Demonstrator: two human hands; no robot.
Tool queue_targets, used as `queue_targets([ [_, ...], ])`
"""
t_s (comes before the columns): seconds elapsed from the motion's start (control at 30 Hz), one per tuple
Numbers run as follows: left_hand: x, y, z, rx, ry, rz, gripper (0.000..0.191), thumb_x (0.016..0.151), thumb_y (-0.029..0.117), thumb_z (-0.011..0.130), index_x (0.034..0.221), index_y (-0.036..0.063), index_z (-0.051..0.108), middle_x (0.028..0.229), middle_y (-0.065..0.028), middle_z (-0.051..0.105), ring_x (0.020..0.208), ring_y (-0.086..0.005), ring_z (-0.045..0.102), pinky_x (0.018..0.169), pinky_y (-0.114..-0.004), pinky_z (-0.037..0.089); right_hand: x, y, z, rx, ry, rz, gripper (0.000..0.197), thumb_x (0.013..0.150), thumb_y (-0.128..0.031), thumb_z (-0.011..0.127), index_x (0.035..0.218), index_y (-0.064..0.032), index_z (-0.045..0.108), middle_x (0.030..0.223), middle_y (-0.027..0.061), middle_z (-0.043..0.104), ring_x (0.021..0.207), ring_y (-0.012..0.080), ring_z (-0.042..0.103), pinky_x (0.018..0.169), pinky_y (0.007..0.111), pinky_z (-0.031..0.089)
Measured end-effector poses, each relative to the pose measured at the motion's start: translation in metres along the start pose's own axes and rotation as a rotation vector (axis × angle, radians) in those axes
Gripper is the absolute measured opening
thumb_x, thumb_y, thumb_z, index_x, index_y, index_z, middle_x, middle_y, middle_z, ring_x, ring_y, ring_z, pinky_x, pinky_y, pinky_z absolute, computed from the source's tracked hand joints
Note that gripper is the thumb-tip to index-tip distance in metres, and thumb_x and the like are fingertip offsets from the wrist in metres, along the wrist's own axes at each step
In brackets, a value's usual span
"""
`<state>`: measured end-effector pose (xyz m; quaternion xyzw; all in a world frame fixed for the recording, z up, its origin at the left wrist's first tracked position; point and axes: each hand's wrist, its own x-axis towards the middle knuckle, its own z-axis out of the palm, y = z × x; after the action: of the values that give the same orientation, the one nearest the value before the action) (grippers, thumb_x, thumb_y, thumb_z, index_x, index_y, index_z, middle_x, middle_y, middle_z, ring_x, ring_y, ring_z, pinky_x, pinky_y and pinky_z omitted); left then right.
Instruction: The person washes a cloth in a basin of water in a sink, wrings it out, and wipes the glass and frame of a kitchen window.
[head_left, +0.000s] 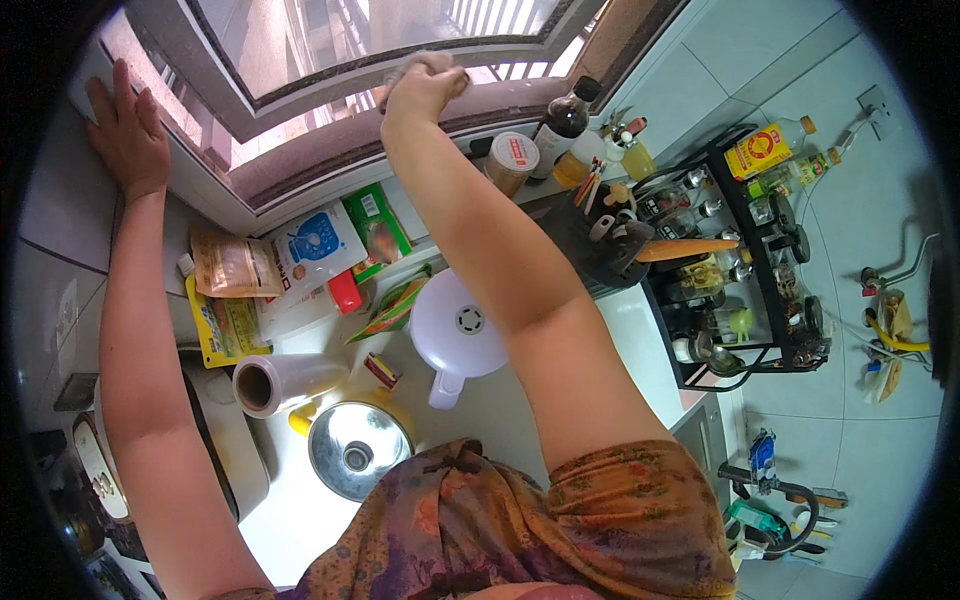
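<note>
My left hand (129, 142) lies spread against the wall and the pale casing beside the window, fingers apart and holding nothing. In the right hand (426, 90) is a crumpled greyish cloth (391, 81), mostly hidden by the fingers. That hand reaches out over the brown window track (322, 161), by the lower rail of the grey-framed window sash (300, 101). The sash stands swung out, with a railing showing beyond it. Whether the cloth touches the frame I cannot tell.
Food packets (319, 236) lie along the sill's left part. A lidded jar (513, 161) and a dark sauce bottle (568, 116) stand right of my forearm. Below are a white lidded appliance (450, 330), a film roll (289, 381), a steel pot (360, 450) and a black spice rack (769, 289).
</note>
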<state>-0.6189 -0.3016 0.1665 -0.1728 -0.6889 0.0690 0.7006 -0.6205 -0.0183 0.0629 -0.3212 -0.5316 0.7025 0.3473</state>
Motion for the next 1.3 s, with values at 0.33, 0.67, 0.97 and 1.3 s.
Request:
queue_targets([
  [0.33,0.009,0.017,0.0,-0.037,0.0,0.031,0.043,0.097,0.037,0.032,0.132,0.0126,0.038,0.121,-0.0318,0.044,0.099,-0.0466,0.052,0.074,-0.051,0.046,0.129,-0.214,-0.162,0.526,-0.427,-0.568,0.012,0.086,0.001,0.043,0.095,-0.0023,0.051,0.086,0.008,0.056,0.076,0.0177,0.055,0.072,0.028,0.046],
  [0.67,0.003,-0.018,0.001,0.005,-0.078,0.156,0.042,0.097,0.035,0.033,0.13,0.0101,0.041,0.117,-0.0346,0.045,0.094,-0.0469,0.054,0.072,-0.05,0.048,0.226,-0.108,-0.129,0.068,0.073,-0.821,0.017,0.092,-0.008,0.038,0.086,-0.0039,0.053,0.066,0.0034,0.045,0.045,0.0148,0.042,0.038,0.027,0.036],
  [0.97,0.007,0.014,-0.007,0.005,-0.05,0.071,0.043,0.097,0.035,0.032,0.132,0.0106,0.04,0.118,-0.0369,0.045,0.105,-0.0491,0.049,0.08,-0.053,0.044,0.239,-0.072,-0.174,-0.634,-0.116,-0.73,0.049,0.081,-0.005,0.054,0.123,0.0086,0.033,0.113,0.0227,0.051,0.107,0.027,0.054,0.083,0.049,0.043],
  [1.3,0.013,-0.004,-0.009,0.094,0.015,0.168,0.042,0.097,0.034,0.035,0.132,0.0127,0.041,0.117,-0.0332,0.048,0.093,-0.0451,0.056,0.069,-0.049,0.048,0.334,0.001,-0.173,-1.77,-0.802,-0.133,0.032,0.076,-0.026,0.062,0.101,-0.0072,0.064,0.097,0.015,0.063,0.091,0.0307,0.06,0.074,0.049,0.044],
])
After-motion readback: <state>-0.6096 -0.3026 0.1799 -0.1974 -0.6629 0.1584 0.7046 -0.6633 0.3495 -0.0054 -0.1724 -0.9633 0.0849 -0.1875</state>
